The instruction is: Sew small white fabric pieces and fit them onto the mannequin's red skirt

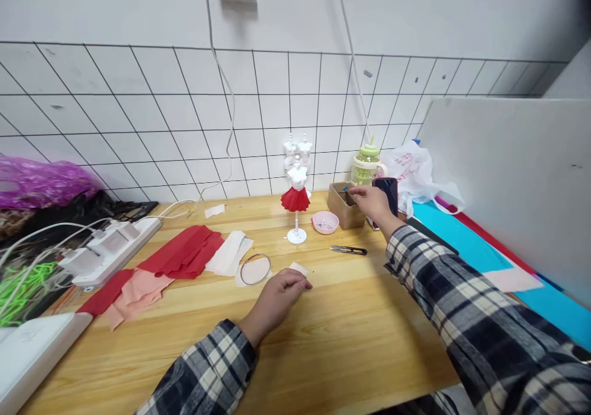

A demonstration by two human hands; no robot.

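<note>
So the brown open-topped cardboard box (345, 213) sits on the far side of the pale wooden surface (332, 341), a bit right of centre. It's a plain, squarish thing, bare tan sides, no lid on it, and the inside is too shadowy to make out what's in there. A tiny blue bit (346, 188) shows up by the fingertips.

The right hand (372, 202) reaches over the box's right side with thumb and fingers brought close together; can't tell if there's anything pinched in them. The left hand (284, 289) is down near the middle, loosely curled, and I can't tell whether it's gripping anything either. A small white scrap (299, 268) lies just beyond it.

Left of the box there's a shallow round pink bowl (325, 231) with little pale pieces inside, then a white mini dress form in a bright red pleated skirt (295, 199), standing upright. Black-handled thread snips (349, 250) lie nearer than the bowl, and a dark-screened phone (390, 194) is right behind the right hand.
</note>
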